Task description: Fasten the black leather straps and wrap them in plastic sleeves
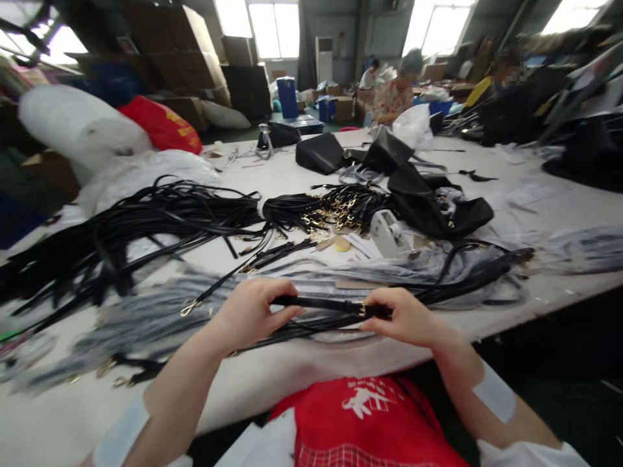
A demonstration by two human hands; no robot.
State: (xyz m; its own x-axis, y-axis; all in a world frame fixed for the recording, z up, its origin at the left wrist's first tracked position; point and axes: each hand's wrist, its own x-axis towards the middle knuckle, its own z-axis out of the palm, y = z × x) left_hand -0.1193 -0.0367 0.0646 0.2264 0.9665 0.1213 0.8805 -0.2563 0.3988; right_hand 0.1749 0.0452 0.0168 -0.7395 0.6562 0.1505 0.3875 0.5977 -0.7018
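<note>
My left hand (pixel 253 310) and my right hand (pixel 406 316) both pinch a thin black strap (pixel 321 303) held level just above the near edge of the white table (pixel 272 376). A small gold buckle (pixel 361 309) on the strap sits at my right fingertips. The strap's far end runs left to a gold clasp (pixel 189 309). More black straps trail off to the right under my right hand.
A big bundle of black straps (pixel 146 224) with gold clips (pixel 335 214) lies across the table's middle. A white tape dispenser (pixel 389 235), black bags (pixel 433 201) and clear plastic sleeves (pixel 146 318) lie around. People work at the far end. A red bag (pixel 360 421) rests on my lap.
</note>
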